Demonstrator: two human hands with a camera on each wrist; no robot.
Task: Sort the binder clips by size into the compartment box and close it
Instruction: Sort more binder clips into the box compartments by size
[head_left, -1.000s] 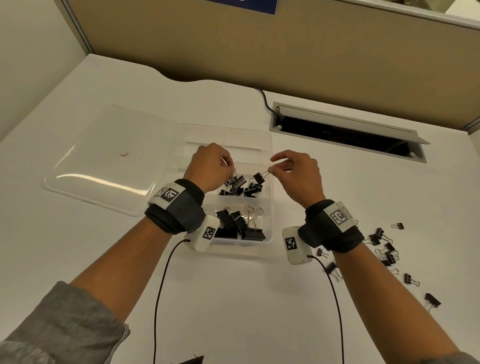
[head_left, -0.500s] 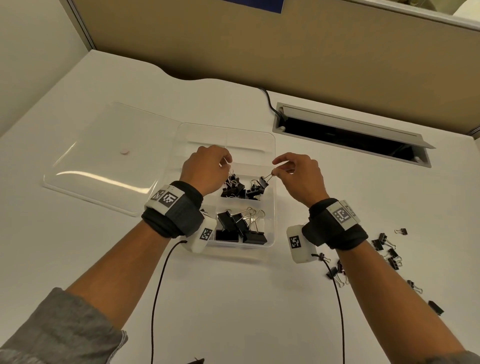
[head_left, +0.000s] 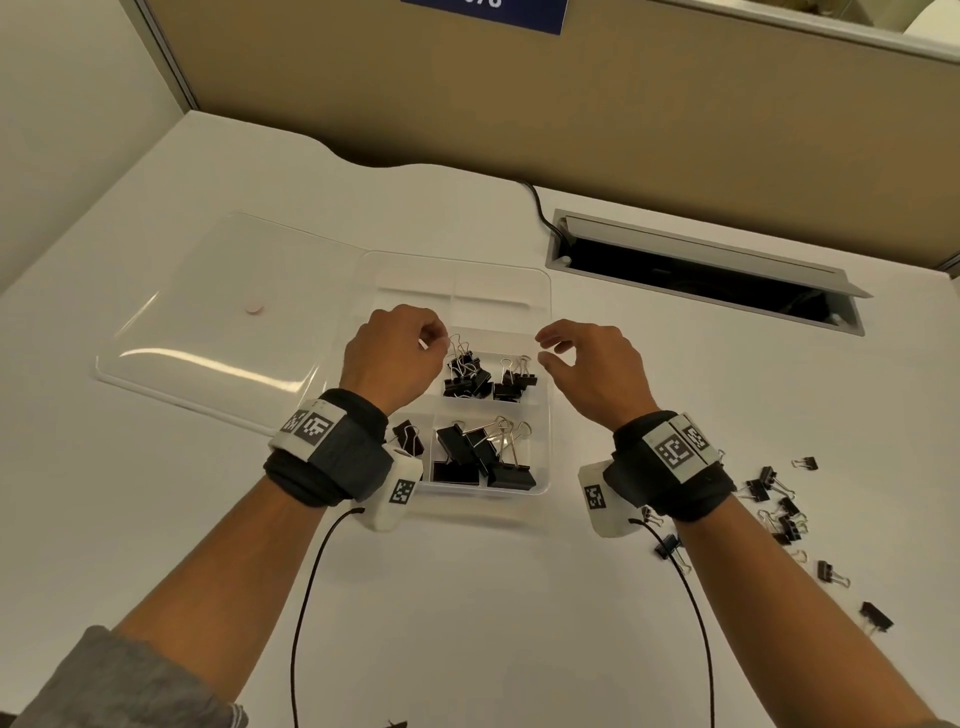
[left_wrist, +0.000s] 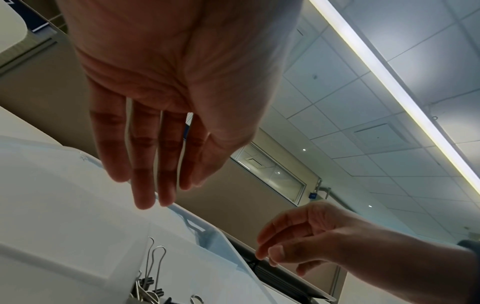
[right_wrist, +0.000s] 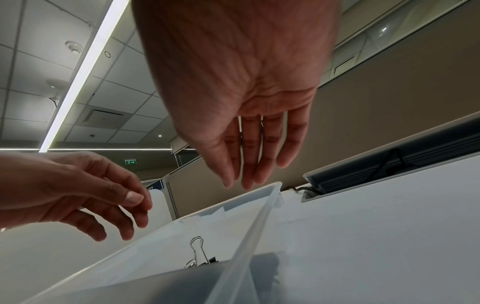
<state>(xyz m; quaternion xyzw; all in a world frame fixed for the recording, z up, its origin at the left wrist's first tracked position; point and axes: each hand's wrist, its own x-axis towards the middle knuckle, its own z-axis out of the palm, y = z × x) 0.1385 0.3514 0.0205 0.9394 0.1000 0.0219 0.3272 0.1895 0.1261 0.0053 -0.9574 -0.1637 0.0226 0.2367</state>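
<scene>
Both hands empty, fingers loosely spread: left hand (head_left: 390, 353), right hand (head_left: 592, 364) over the box (head_left: 543, 291); loose clips (head_left: 779, 506) at four o'clock; take one by its wire loops, match its size.

- White worktop (head_left: 156, 519) fills most of the frame.
- Grey cable hatch (head_left: 701, 270), lid raised, upper right.
- Black cable (head_left: 535, 205) runs into the hatch's left end.
- Tan partition (head_left: 623, 104) along the top, blue sign (head_left: 483, 13) at its upper edge.
</scene>
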